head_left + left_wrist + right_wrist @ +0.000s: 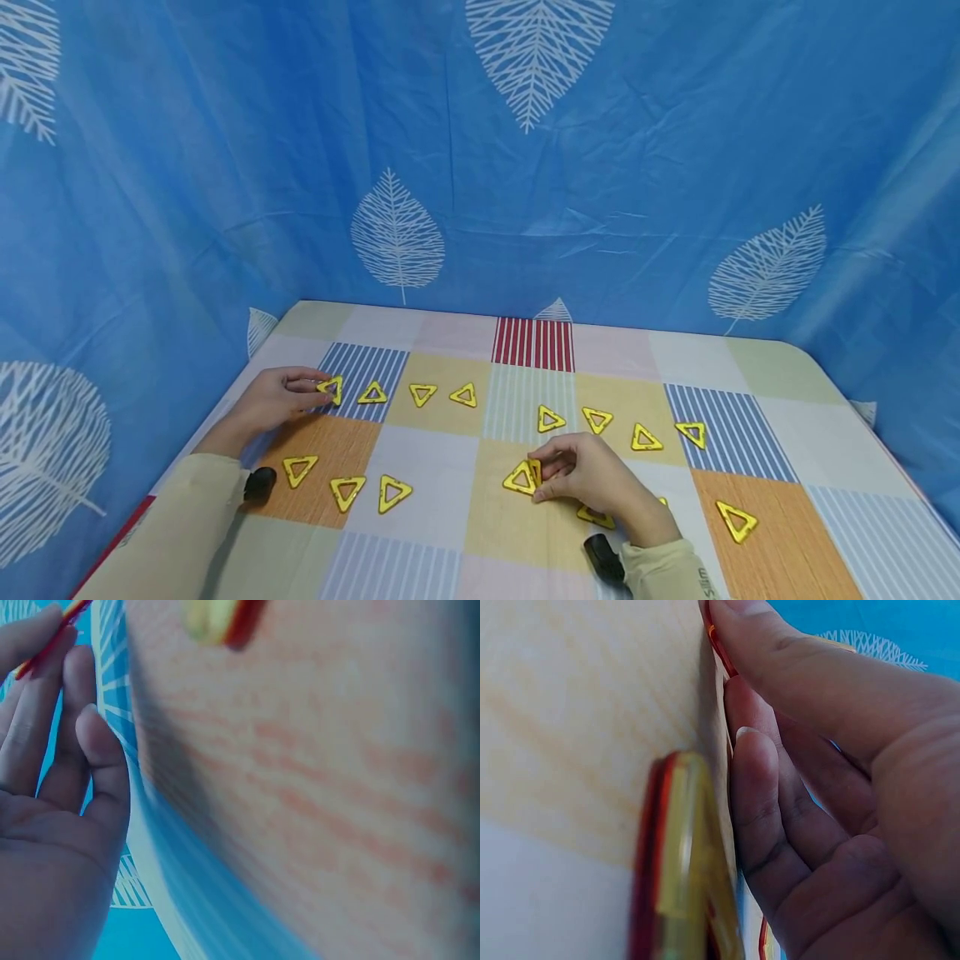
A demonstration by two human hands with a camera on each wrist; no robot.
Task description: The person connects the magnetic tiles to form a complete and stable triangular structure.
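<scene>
Triangle (339,392) near the left edge of the table (427,450) sits pinched in the left hand (273,400), another triangle (535,472) farther from that edge in the right hand (588,473), each likely held by one side for being thin

Triangular frames (372,401): plastic, glossy, smooth, translucent-looking in right wrist view. Table cover (435,458): thin, smooth, low sheen; cloth or vinyl, can't tell. Orange patches (780,533): wood-grain look, printed on. Curtain (645,150): cloth-like, creased, slight sheen. Sleeves (180,517): matt cloth. Wrist devices (260,485): dark plastic, fairly matt.
</scene>
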